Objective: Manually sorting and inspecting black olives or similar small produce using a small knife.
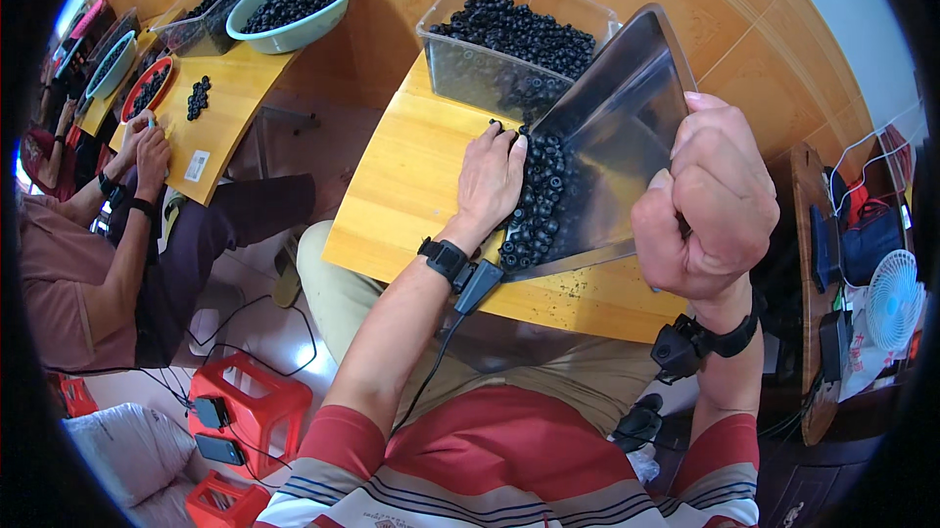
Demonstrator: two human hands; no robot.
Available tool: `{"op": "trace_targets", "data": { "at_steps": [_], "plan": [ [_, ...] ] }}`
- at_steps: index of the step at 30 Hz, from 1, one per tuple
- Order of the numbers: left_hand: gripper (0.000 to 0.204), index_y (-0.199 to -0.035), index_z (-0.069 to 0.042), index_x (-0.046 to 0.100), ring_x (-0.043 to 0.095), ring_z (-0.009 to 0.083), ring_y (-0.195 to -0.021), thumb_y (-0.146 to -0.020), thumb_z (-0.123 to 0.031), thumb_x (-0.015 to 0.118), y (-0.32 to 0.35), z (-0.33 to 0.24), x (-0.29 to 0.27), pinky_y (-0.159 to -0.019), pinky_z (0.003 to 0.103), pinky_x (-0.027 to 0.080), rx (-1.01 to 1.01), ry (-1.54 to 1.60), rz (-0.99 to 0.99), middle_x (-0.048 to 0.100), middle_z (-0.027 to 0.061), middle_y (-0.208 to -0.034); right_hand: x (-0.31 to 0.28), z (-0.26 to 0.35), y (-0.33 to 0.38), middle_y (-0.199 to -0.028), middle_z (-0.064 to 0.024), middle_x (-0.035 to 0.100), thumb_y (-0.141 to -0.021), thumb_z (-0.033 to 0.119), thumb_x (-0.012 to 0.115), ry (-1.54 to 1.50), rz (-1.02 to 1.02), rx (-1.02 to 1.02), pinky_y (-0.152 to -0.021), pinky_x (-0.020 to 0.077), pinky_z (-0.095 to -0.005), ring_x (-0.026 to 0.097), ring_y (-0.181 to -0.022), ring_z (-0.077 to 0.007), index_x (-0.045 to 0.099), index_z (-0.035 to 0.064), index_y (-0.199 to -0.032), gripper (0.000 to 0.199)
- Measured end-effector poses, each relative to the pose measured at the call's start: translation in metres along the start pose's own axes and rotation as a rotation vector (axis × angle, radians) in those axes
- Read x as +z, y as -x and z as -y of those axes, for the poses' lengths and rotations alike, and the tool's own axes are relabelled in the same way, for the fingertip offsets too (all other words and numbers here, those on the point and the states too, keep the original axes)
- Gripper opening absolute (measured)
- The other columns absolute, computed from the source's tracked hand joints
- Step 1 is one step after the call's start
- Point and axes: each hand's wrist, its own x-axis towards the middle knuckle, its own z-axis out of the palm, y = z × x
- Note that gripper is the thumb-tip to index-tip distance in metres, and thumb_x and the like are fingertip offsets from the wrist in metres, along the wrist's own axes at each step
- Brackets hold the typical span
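Observation:
A clear plastic bin (627, 146) is tipped on its side at the right of the yellow table (392, 176). My right hand (710, 200) is closed on its raised rim. Small round black pieces (539, 200), with ring-like centres, lie heaped at the bin's lower edge. My left hand (487, 176) lies palm down beside the heap, fingers stretched out and touching the pieces near the far end. Its palm side is hidden. Behind it stands a second clear bin (499, 83), filled with similar black pieces.
At the left, a co-worker's hands (147, 151) work at another yellow table (220, 117) with a green basin (333, 14) and a red-rimmed bowl (130, 110) of black pieces. Red stools (264, 415) stand lower left. A blue fan (893, 301) is at the right. A cable hangs near my left wrist.

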Motion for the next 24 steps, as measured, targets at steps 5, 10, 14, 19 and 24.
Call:
{"op": "trace_targets", "data": {
  "at_steps": [5,10,14,19,24],
  "plan": [
    [0.044,-0.123,0.006,0.063,0.051,0.0471,-0.125,-0.103,-0.03,0.048,0.0,0.002,0.002,-0.112,0.05,0.036,0.019,0.045,-0.035,0.055,0.0319,-0.135,0.001,0.001,-0.003,-0.063,-0.0098,0.042,-0.058,-0.01,0.051,-0.002,0.02,-0.007,-0.086,0.0534,-0.0483,0.049,-0.061,-0.0267,0.042,-0.0002,-0.059,0.013],
    [0.043,-0.122,0.006,0.064,0.051,0.0468,-0.125,-0.103,-0.03,0.049,0.0,0.001,0.003,-0.111,0.049,0.037,0.003,0.064,-0.041,0.055,0.0315,-0.135,0.003,-0.003,-0.007,-0.059,-0.0077,0.038,-0.051,-0.004,0.061,0.019,0.028,-0.051,-0.076,0.0549,-0.0448,0.048,-0.057,-0.0297,0.043,0.0043,-0.055,0.02],
    [0.043,-0.121,0.006,0.064,0.051,0.0466,-0.125,-0.103,-0.03,0.049,0.0,0.001,0.003,-0.111,0.048,0.038,-0.004,0.069,-0.042,0.056,0.0313,-0.135,0.003,-0.004,-0.009,-0.06,-0.0077,0.037,-0.051,-0.002,0.061,0.016,0.052,-0.067,-0.077,0.0547,-0.0444,0.048,-0.058,-0.0297,0.043,0.0045,-0.054,0.019],
    [0.043,-0.121,0.005,0.065,0.051,0.0459,-0.125,-0.103,-0.03,0.049,0.001,0.002,0.002,-0.11,0.048,0.039,0.001,0.077,-0.053,0.056,0.0308,-0.135,0.006,-0.004,-0.015,-0.061,-0.0078,0.038,-0.051,0.001,0.062,0.018,0.085,-0.097,-0.076,0.0539,-0.0433,0.049,-0.059,-0.0293,0.044,0.0048,-0.054,0.019],
    [0.042,-0.121,0.005,0.065,0.051,0.0447,-0.126,-0.103,-0.03,0.05,0.0,0.001,0.002,-0.11,0.047,0.039,-0.018,0.082,-0.052,0.056,0.03,-0.135,0.008,-0.005,-0.019,-0.062,-0.0077,0.039,-0.051,0.002,0.062,0.015,0.098,-0.118,-0.075,0.0535,-0.0425,0.049,-0.06,-0.0294,0.043,0.005,-0.055,0.02]
  ]
}}
